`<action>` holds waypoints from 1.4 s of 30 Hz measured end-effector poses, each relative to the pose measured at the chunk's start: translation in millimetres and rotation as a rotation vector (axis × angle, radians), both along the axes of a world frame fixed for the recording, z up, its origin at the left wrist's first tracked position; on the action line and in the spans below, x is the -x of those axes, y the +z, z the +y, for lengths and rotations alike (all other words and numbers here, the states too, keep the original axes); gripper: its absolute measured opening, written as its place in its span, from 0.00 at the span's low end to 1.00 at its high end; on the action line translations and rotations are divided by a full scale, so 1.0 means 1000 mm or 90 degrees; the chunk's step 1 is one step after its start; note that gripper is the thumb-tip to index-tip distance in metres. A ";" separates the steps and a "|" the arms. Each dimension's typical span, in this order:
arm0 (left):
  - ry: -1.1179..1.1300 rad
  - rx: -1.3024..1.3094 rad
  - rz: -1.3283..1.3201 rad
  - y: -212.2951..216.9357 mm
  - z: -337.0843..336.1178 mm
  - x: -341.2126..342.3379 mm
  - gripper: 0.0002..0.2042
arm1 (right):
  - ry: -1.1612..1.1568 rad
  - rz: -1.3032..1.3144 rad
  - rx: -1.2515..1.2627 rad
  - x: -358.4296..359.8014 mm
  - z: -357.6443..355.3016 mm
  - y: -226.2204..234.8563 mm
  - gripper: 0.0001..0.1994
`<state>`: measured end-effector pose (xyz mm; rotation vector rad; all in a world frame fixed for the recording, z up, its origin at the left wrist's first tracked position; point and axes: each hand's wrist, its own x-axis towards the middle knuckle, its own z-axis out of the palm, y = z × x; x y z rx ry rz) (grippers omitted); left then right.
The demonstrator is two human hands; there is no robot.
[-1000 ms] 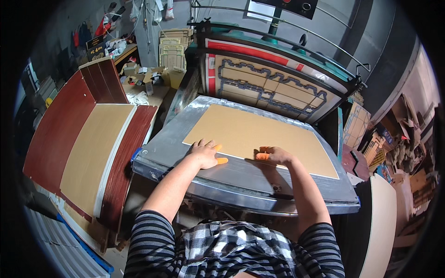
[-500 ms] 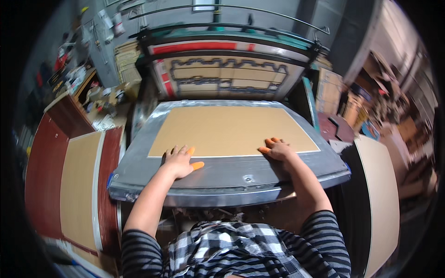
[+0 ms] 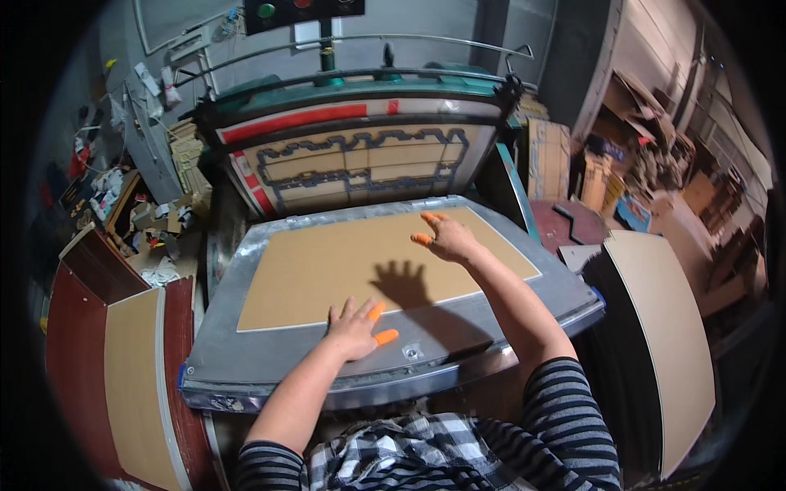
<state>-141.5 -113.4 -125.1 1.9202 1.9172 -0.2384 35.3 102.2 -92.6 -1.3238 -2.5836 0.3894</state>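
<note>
A flat tan cardboard sheet (image 3: 311, 262) with a white edge lies on the grey metal bed (image 3: 254, 360) of a press. My left hand (image 3: 354, 334) rests at the sheet's near edge, its fingers spread, part on the cardboard and part on the metal. Above the right part of the sheet hovers my right hand (image 3: 452, 239), fingers apart and holding nothing; its shadow falls on the cardboard. Orange finger covers are on thumb and forefinger of the left hand and on fingers of the right. Behind the bed leans the raised cutting die board (image 3: 360, 168) with dark foam-like strips along its lines.
A stack of cardboard sheets (image 3: 659, 327) stands close on the right. At the left is a dark red board (image 3: 74, 360) with a tan panel (image 3: 131, 368). A metal rail (image 3: 409, 37) runs above the press, and scrap cardboard (image 3: 647, 155) is heaped at far right.
My right hand has lifted off the sheet's near edge and moved farther in over the cardboard. My left hand stays at the near edge. The whole view has shifted and tilted.
</note>
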 end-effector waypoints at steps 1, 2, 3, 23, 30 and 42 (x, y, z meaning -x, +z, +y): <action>0.006 -0.071 -0.039 -0.025 0.001 0.005 0.40 | 0.020 0.097 -0.073 0.018 0.006 0.031 0.34; 0.001 0.002 0.000 -0.016 0.008 -0.002 0.41 | 0.033 0.144 -0.144 0.033 0.011 0.064 0.33; 0.000 0.076 0.034 -0.005 0.013 -0.003 0.42 | 0.062 0.198 -0.213 0.055 0.013 0.095 0.34; 0.039 -0.094 -0.059 -0.020 -0.006 -0.004 0.42 | 0.116 0.254 -0.542 0.156 0.039 0.318 0.31; 0.017 -0.012 -0.163 0.029 0.112 0.047 0.31 | 0.375 0.319 -0.400 -0.011 -0.100 0.213 0.32; -0.160 -0.956 -0.217 0.140 0.178 0.045 0.15 | -0.211 0.337 -0.276 -0.305 -0.179 0.060 0.24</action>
